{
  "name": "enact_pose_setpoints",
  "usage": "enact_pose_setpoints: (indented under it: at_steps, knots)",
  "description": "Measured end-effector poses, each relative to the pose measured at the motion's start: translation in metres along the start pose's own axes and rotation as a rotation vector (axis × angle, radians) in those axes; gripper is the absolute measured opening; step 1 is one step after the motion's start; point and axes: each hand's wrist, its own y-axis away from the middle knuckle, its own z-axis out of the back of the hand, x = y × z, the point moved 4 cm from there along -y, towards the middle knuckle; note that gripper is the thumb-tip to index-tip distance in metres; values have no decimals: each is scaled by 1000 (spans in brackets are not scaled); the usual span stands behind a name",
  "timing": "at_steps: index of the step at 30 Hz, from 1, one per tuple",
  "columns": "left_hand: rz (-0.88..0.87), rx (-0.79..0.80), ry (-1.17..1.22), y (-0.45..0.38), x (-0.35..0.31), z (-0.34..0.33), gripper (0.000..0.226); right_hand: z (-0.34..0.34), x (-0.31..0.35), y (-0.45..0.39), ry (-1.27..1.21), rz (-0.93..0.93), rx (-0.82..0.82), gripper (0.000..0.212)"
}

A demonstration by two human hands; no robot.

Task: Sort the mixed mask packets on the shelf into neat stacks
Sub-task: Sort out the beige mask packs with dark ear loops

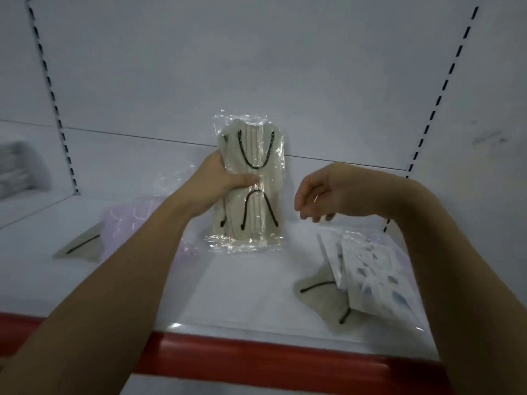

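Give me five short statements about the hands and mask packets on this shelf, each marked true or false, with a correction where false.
1. The left hand grips a clear packet of beige masks with black ear loops. True.
2. The right hand holds the blue-patterned packet. False: it holds nothing and hovers above the shelf.
3. The blue-patterned packet lies partly over a beige mask. True.
4. The held packet lies flat. False: it stands upright.
5. The shelf's front edge is blue. False: it is red.
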Motion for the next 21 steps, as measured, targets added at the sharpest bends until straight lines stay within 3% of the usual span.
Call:
enact_pose_setpoints:
  at_steps: [2, 4, 6, 9, 11, 13, 16, 19, 21]
  knots:
    - [2, 7, -7, 1, 0, -6, 42, -25, 8, 17, 230, -38, 292, 26]
    - [2, 24, -23, 2, -2, -11, 41, -49, 6, 26, 360, -81, 400, 41]
    - [-1, 49, -34, 3, -2, -16, 40, -67, -4, 28, 413, -116, 415, 42]
    - [-5, 38, -38, 5, -3, -17, 39, -67, -8, 24, 436, -90, 311, 20]
    - [-14, 21, -13, 6, -5, -15, 39, -59, -4, 18, 317, -17, 233, 12]
    - [-39, -1, 17, 4, -5, -12, 38, -46, 5, 9, -42, 126, 63, 10]
    - [-50, -16, 14, 4, -9, -10, 37, -15, 5, -9, -561, 239, -466, 16]
    - [-39, 24, 99, 6, -18, -17, 17, -8, 3, -31, -736, 154, -876, 25]
    - [38, 35, 247, 10, -24, -23, 32, -15, 7, -43, -710, 137, -1014, 28]
